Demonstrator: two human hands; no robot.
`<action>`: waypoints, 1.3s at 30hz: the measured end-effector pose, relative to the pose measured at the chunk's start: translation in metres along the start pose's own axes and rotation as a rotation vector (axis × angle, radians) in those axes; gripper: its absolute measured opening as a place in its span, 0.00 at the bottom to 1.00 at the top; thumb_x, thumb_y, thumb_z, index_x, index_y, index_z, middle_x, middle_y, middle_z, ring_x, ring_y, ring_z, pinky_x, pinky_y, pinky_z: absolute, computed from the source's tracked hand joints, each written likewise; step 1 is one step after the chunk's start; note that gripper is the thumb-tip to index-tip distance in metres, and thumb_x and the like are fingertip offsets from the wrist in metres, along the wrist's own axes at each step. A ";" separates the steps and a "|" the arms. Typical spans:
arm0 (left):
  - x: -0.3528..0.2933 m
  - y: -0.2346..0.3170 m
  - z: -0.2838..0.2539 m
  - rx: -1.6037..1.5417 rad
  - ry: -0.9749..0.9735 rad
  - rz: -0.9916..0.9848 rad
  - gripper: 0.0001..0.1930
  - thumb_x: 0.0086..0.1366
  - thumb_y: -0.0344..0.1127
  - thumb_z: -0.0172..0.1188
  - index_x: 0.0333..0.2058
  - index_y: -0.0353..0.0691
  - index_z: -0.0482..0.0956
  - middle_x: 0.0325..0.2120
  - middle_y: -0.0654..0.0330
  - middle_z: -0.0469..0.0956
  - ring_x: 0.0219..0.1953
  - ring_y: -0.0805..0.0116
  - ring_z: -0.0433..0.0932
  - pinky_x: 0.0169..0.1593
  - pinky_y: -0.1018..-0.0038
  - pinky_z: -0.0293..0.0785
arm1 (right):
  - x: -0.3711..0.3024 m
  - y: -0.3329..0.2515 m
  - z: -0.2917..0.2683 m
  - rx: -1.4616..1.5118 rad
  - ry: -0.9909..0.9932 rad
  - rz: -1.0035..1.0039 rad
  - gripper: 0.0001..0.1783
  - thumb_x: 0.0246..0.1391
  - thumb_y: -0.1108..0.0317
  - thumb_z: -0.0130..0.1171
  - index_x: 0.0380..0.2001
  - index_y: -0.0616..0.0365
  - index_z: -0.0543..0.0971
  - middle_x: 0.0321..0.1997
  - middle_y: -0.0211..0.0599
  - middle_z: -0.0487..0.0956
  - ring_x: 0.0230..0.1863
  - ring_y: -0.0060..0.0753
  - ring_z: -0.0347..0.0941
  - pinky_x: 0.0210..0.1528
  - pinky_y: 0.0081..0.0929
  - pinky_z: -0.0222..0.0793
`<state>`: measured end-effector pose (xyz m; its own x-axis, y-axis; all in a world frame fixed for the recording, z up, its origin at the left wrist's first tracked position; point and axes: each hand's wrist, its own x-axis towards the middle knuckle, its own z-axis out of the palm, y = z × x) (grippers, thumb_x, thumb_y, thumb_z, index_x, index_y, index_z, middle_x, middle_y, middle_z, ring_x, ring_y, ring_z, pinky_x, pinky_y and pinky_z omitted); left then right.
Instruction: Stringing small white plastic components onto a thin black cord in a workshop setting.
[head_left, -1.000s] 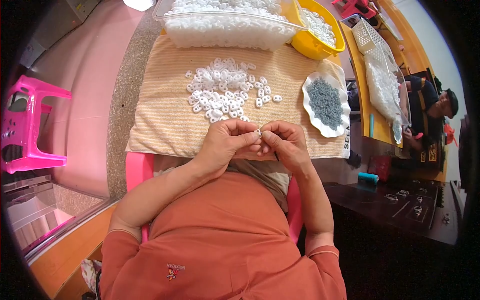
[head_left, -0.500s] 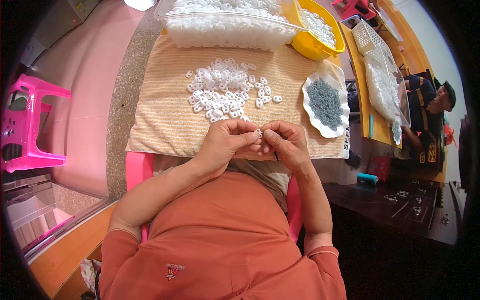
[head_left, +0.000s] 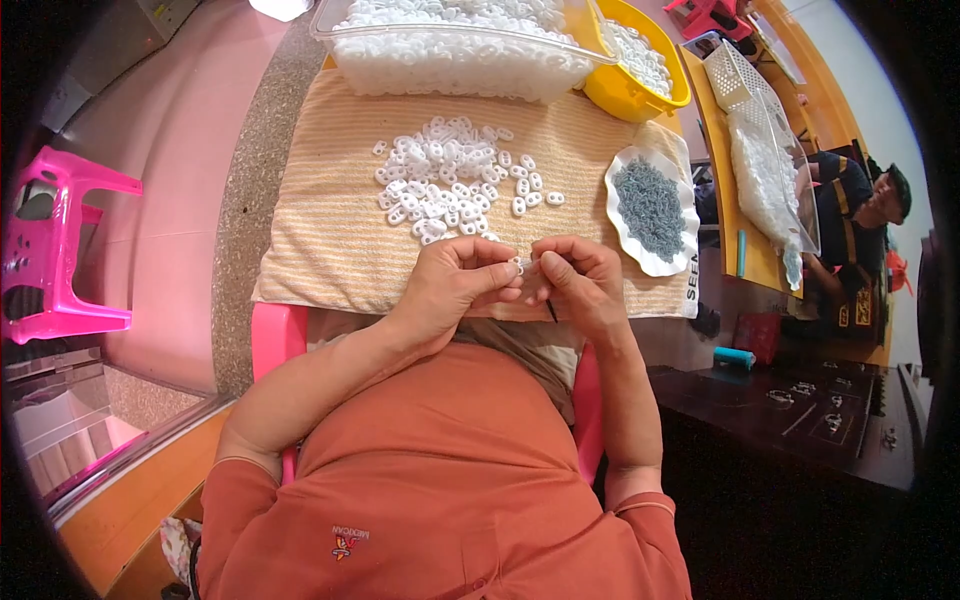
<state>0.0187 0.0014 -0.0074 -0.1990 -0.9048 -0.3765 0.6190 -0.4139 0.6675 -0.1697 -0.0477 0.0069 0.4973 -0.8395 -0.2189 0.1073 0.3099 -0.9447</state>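
Note:
Near the front edge of the towel-covered table, my left hand (head_left: 460, 282) pinches a small white plastic piece (head_left: 519, 265) with two holes between thumb and fingertips. Just to its right, my right hand (head_left: 588, 288) is closed, and a thin dark stick-like tool (head_left: 553, 312) pokes out below its fingers. Something small and pale shows between the two hands, too fine to name. Beyond them lies a loose pile of white two-holed pieces (head_left: 435, 175). A white scalloped dish (head_left: 618, 222) at the right holds many small grey pieces (head_left: 650, 208).
At the back stand a clear bin (head_left: 450, 62) and a yellow basin (head_left: 672, 98), both filled with white pieces. A pink stool (head_left: 75, 250) is at the left. On the right, a person (head_left: 850, 200) sits by another table with a white perforated basket (head_left: 735, 80).
My right hand has drawn slightly right, away from my left hand, widening the gap between the fingertips. My left hand and the white piece stay put.

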 end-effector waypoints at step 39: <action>-0.003 0.000 0.002 -0.024 -0.034 0.027 0.07 0.61 0.26 0.60 0.38 0.32 0.78 0.30 0.60 0.79 0.32 0.75 0.79 0.39 0.78 0.79 | 0.002 0.004 0.009 -0.255 -0.025 -0.030 0.06 0.62 0.73 0.53 0.35 0.66 0.76 0.28 0.30 0.78 0.26 0.13 0.72 0.28 0.11 0.70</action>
<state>0.0179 0.0037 -0.0050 -0.2074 -0.9186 -0.3365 0.6426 -0.3873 0.6611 -0.1607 -0.0448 0.0049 0.5185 -0.8345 -0.1864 -0.0963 0.1596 -0.9825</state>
